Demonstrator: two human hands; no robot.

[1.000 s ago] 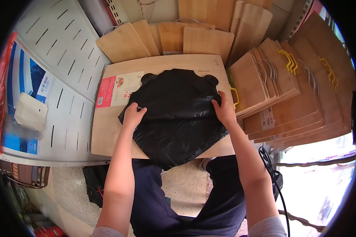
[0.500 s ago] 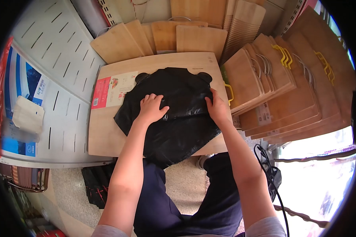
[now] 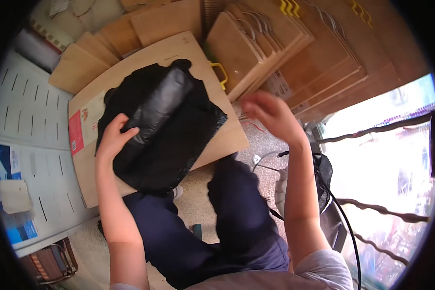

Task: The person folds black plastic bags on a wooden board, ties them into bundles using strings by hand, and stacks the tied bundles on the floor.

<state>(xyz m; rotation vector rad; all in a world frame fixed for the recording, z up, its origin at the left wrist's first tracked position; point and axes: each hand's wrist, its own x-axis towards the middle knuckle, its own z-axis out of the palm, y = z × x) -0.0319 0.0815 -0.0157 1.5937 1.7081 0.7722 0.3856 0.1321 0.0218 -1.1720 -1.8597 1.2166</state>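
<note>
A black plastic bag (image 3: 154,159) lies spread over a large wooden cutting board (image 3: 222,140) in front of my knees. A shiny folded band (image 3: 159,104) runs diagonally across the bag. My left hand (image 3: 112,140) rests on the bag's left side, thumb and forefinger apart, the other fingers partly hidden. Raised off the bag to the right is my right hand (image 3: 270,116), blurred, with thumb and fingers apart and nothing visible in it. It is nearest to the stacked cutting boards (image 3: 237,53).
A yellow handle (image 3: 220,75) sticks out beside the board's right edge. More boards (image 3: 166,24) lean at the back. A white slotted panel (image 3: 29,101) stands left. A black cable (image 3: 340,217) hangs by my right arm. Near the floor at right is a black mesh bag (image 3: 322,179).
My right hand has let go of the bag and moved away to the right. My left hand is now at the bag's left side. The bag shows a new fold, and the view has turned.
</note>
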